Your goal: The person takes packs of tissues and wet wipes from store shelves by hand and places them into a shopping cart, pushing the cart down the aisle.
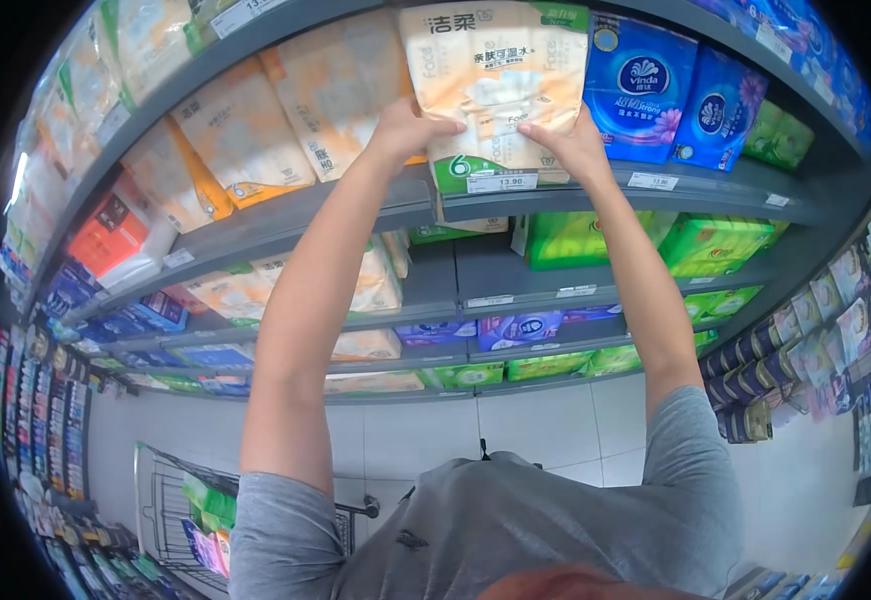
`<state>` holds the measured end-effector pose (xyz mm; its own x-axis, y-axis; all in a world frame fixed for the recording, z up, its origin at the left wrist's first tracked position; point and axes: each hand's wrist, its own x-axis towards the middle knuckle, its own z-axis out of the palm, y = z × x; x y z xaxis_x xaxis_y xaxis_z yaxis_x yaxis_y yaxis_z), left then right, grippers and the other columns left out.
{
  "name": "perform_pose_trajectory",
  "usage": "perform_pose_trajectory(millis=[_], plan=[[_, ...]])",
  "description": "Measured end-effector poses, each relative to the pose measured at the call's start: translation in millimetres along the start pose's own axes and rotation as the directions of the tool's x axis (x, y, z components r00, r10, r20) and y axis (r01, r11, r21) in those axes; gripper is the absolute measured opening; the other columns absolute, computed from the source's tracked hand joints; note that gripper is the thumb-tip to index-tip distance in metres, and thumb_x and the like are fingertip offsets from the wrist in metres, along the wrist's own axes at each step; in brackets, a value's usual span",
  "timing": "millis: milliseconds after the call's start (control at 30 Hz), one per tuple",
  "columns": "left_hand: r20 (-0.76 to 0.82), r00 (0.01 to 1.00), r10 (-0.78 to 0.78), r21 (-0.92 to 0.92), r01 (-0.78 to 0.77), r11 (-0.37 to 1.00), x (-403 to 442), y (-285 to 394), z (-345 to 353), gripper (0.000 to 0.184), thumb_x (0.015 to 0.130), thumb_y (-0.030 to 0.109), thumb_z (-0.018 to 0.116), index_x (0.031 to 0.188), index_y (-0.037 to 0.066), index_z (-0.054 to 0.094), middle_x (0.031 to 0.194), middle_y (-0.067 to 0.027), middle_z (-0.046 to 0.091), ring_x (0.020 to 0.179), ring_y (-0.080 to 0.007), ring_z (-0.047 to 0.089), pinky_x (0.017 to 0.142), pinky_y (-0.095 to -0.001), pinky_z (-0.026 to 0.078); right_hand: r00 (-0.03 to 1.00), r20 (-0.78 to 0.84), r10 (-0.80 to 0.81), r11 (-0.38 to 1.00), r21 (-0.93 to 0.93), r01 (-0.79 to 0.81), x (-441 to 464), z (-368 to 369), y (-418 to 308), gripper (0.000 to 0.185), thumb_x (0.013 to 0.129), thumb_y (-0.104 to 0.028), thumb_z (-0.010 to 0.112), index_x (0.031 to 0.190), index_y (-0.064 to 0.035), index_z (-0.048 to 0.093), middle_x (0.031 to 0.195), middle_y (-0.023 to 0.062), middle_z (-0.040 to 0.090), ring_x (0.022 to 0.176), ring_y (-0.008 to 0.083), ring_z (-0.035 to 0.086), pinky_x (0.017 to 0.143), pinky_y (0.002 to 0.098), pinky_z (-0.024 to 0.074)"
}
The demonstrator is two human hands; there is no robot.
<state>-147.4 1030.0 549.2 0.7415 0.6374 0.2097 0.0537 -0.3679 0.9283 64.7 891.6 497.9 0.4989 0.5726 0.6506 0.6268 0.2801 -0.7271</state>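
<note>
Grey shirt (515, 520) comes first, then both arms, stretched forward and up. The left hand (400, 130) and right hand (573, 150) hold the cream tissue pack (495, 90) between them by its lower sides, thumbs on its front. It is upright at the front edge of the shelf (375, 210), orange packs (240, 130) to its left, blue packs (640, 90) close on its right. Below lies open tiled floor (540, 420), a shopping cart (160, 500) at left; side racks (40, 410) stand beyond.
</note>
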Motion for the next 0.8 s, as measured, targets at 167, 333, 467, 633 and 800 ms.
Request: perform_pose_trajectory(millis=[167,333,467,633,800], plan=[[-0.114,0.956,0.270,0.260,-0.233,0.937,-2,-18,15,0.061,0.069,0.010,0.080,0.122,-0.002,0.053,0.107,-0.0161,0.068,0.100,-0.0233,0.067,0.086,-0.0326,0.051,0.999,-0.037,-0.008,0.999,-0.042,0.007,-11,0,-6,0.088,0.065,-0.029,0.088,0.130,0.0061,0.041,0.123,0.0190,0.060,0.113,0.0267,0.059,0.097,0.0344,0.0459],[-0.255,0.913,0.318,0.217,-0.266,0.939,-40,-12,29,0.056,0.069,0.007,0.079,0.118,-0.001,0.054,0.108,-0.0169,0.067,0.101,-0.0282,0.065,0.088,-0.0357,0.050,0.995,-0.080,-0.064,0.996,-0.067,0.059,-30,-7,-12,0.084,0.064,-0.027,0.088,0.127,0.0047,0.043,0.119,0.0178,0.062,0.109,0.0261,0.060,0.096,0.0345,0.0460],[-0.329,0.814,0.478,0.249,-0.414,0.876,-52,-28,37,0.062,0.067,0.007,0.081,0.121,0.002,0.051,0.111,-0.0163,0.064,0.107,-0.0318,0.061,0.090,-0.0369,0.048,0.983,-0.097,-0.158,0.985,-0.081,0.151,-43,-9,-11,0.074,0.063,-0.020,0.090,0.120,0.0027,0.049,0.113,0.0166,0.064,0.104,0.0250,0.061,0.093,0.0347,0.0471],[-0.304,0.709,0.636,0.406,-0.507,0.760,-63,-30,32,0.045,0.068,0.008,0.082,0.108,0.003,0.063,0.103,-0.0129,0.069,0.096,-0.0282,0.066,0.080,-0.0355,0.052,0.967,-0.060,-0.246,0.965,-0.106,0.239,-45,-19,-9,0.056,0.064,-0.006,0.088,0.111,0.0022,0.058,0.110,0.0124,0.066,0.102,0.0200,0.060,0.090,0.0324,0.0470],[-0.254,0.512,0.821,0.494,-0.660,0.565,-96,-5,0,0.030,0.075,0.021,0.078,0.103,0.011,0.071,0.099,-0.0066,0.072,0.089,-0.0242,0.068,0.078,-0.0357,0.054,0.827,-0.138,-0.545,0.822,-0.281,0.495,-41,-13,-36,0.043,0.069,-0.023,0.086,0.102,-0.0027,0.068,0.101,0.0109,0.069,0.093,0.0260,0.062,0.088,0.0380,0.0468]])
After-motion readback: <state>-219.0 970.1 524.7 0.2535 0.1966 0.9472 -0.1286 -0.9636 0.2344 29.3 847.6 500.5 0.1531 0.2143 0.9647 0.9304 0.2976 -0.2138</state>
